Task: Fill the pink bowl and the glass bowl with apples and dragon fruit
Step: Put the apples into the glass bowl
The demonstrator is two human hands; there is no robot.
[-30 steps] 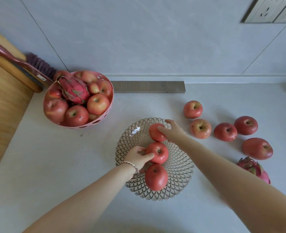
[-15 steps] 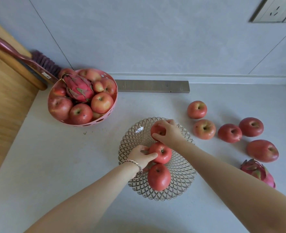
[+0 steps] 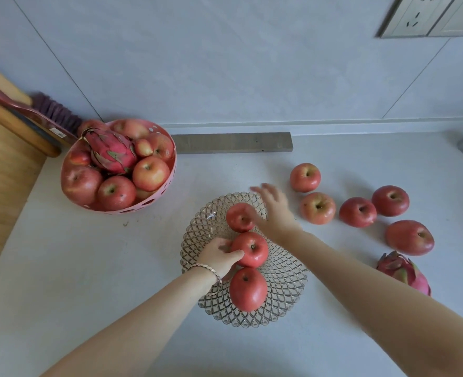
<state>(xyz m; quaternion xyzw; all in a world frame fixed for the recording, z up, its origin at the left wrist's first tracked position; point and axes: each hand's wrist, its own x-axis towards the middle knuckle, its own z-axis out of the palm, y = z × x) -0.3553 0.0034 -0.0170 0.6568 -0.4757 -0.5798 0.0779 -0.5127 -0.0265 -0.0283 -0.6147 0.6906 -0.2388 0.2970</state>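
Your left hand (image 3: 219, 255) had its fingers (image 3: 234, 253) pressed against the left side of the middle apple (image 3: 252, 248) in the glass bowl (image 3: 284, 270), thumb on the front of the fruit, the other fingers hidden behind it; the grip matched the one half a second earlier. A bracelet (image 3: 207, 268) sat on that wrist.

Your right hand (image 3: 275, 210) differed. Half a second earlier its fingers were wrapped over the far apple (image 3: 240, 216); now they were spread apart and off the fruit, blurred, reaching out past the bowl's far rim. The heel of the hand lay just beside the far apple; whether it touched could not be told.

The glass bowl stood on the counter (image 3: 89, 268) and held three apples in a row: far, middle and near apple (image 3: 248, 289). The middle one touched the other two.

To the right, five loose apples (image 3: 317, 208) lay on the counter, with a loose dragon fruit (image 3: 404, 272) nearer you, partly behind your right forearm.

The pink bowl (image 3: 167, 186) stood at the far left, heaped with apples and one dragon fruit on top (image 3: 110, 151). A brush (image 3: 50, 111) lay behind it.
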